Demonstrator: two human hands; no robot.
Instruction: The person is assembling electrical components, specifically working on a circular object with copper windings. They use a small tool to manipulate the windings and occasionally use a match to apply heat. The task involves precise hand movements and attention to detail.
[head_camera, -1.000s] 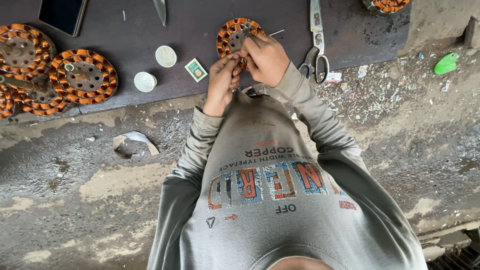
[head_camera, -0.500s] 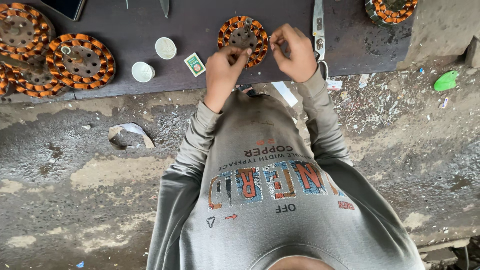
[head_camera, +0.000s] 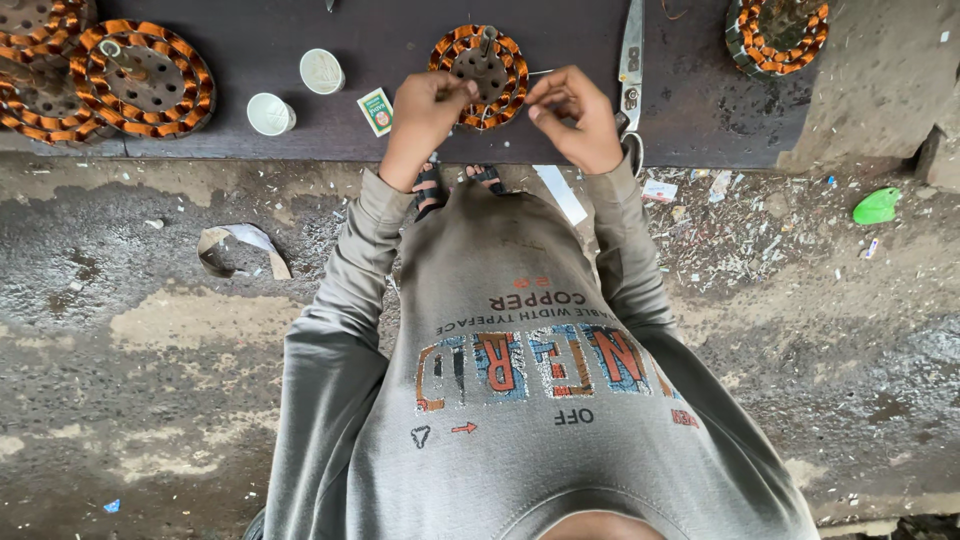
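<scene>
A round stator (head_camera: 478, 60) wound with orange copper coils lies on the dark board (head_camera: 560, 130) in front of me. My left hand (head_camera: 422, 112) is at its lower left rim, fingertips pinched against the winding. My right hand (head_camera: 572, 118) is just right of the stator, with finger and thumb pinched on a thin pale wire (head_camera: 540, 72) that leads from the coil. Grey sleeves cover both arms. What lies under the fingertips is hidden.
Long scissors (head_camera: 630, 60) lie right of my right hand. Two white round caps (head_camera: 322, 70) and a small green-white packet (head_camera: 376, 110) sit to the left. More wound stators (head_camera: 140, 80) are at far left and top right (head_camera: 780, 35). The littered concrete floor (head_camera: 150, 330) holds a curled tape strip (head_camera: 240, 248).
My hands were together at the stator's near right edge. They have drawn apart, the left to its left rim and the right out to the right with the wire.
</scene>
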